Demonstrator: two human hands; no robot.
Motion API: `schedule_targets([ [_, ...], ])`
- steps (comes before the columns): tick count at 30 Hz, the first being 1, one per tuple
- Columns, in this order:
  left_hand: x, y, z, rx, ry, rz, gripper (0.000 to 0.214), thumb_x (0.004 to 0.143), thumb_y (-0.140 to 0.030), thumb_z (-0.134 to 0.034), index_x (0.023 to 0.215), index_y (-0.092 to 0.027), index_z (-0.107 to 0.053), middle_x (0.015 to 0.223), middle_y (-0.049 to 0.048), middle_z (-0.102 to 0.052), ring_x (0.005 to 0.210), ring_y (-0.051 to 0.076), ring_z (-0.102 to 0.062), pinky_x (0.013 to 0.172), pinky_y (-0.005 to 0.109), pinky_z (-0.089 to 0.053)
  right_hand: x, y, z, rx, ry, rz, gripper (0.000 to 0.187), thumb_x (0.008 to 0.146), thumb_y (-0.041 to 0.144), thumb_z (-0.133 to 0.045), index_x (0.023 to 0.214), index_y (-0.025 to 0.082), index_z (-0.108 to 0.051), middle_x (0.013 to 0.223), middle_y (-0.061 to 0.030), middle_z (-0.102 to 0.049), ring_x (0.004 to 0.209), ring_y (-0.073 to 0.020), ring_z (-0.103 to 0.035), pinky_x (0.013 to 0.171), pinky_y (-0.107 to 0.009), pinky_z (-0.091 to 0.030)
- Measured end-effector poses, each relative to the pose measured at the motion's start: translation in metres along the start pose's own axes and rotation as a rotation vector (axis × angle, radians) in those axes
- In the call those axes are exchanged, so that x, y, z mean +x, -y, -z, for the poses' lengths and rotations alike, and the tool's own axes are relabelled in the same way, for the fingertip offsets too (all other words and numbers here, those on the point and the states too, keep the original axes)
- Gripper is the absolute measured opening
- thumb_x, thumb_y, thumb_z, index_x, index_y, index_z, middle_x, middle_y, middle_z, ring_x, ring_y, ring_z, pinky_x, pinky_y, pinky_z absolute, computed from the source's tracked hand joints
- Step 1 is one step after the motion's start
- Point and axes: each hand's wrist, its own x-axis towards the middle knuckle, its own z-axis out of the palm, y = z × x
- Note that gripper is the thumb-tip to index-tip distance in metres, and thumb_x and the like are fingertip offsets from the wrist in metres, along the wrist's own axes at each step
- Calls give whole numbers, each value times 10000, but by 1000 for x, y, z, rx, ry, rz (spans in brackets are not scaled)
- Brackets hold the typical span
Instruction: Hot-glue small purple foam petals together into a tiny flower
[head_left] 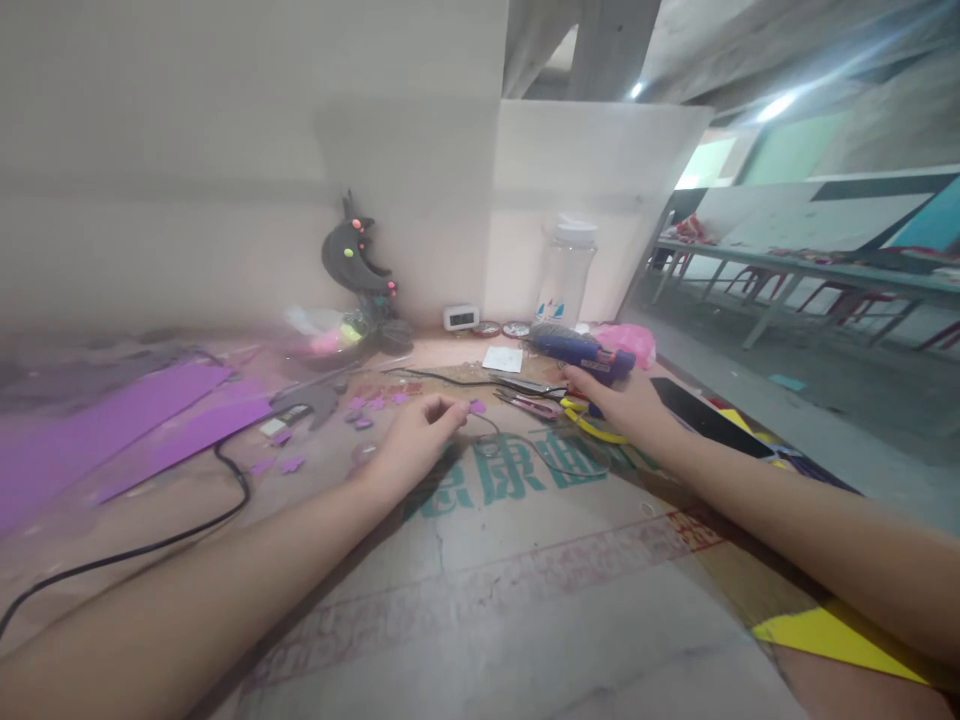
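Observation:
My left hand point(420, 432) is closed in a pinch over the table. At its fingertips is a small purple cutout point(477, 407). A thin wire point(540, 459) curves away to the right from there. My right hand point(616, 402) is wrapped round a blue hot glue gun point(579, 350), whose nozzle points left. Below the glue gun lie yellow-handled pliers point(592, 424), a pink craft knife point(531, 405) and scissors point(525, 384). Several more purple cutouts point(376, 402) are scattered left of my left hand.
Purple sheets point(187, 440) and a black cable point(150, 545) lie at left. Behind stand a dark crescent ornament point(352, 260), a small digital clock point(460, 318) and a clear bottle point(564, 275). A pink bag point(630, 343) and yellow sheet point(840, 640) are at right.

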Motion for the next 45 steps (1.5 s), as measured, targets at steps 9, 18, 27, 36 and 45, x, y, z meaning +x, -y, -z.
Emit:
schedule_targets([
  [9, 1, 2, 0, 5, 21, -8, 342, 801, -497, -568, 822, -163, -636, 774, 37, -656, 738, 186, -613, 687, 281, -438, 49, -20, -9, -152, 143, 10, 320, 769, 368, -663, 1013, 160, -659, 1017, -104, -715, 955, -252, -658, 905, -434, -495],
  [18, 1, 3, -1, -3, 12, -18, 337, 804, -496, -571, 789, -164, -629, 751, 16, -649, 723, 166, -605, 676, 259, -426, 81, -55, -33, -260, 153, -91, 301, 768, 359, -660, 949, 119, -654, 830, -100, -709, 748, -211, -650, 755, -387, -521],
  [27, 2, 6, -2, -17, 25, 6, 338, 806, -487, -569, 816, -155, -633, 746, 31, -649, 717, 177, -596, 662, 269, -430, 78, -60, -30, -189, -22, -46, 640, 836, 467, -564, 1340, 111, -395, 1258, -194, -558, 1092, -234, -576, 952, -410, -443],
  [36, 0, 0, -2, -13, 19, 2, 326, 800, -479, -563, 795, -160, -633, 696, 16, -637, 676, 175, -588, 647, 272, -424, 55, 3, -23, -79, -190, 217, 354, 866, 427, -524, 1135, 198, -552, 1070, -74, -604, 815, -155, -584, 751, -314, -500],
  [45, -4, -7, -2, 22, -66, -114, 266, 820, -414, -557, 747, -164, -611, 702, 1, -605, 686, 156, -549, 661, 254, -409, -24, 51, -52, 278, 566, -160, 460, 805, 333, -626, 1221, 250, -447, 1315, -105, -528, 453, -20, -477, 365, -195, -417],
])
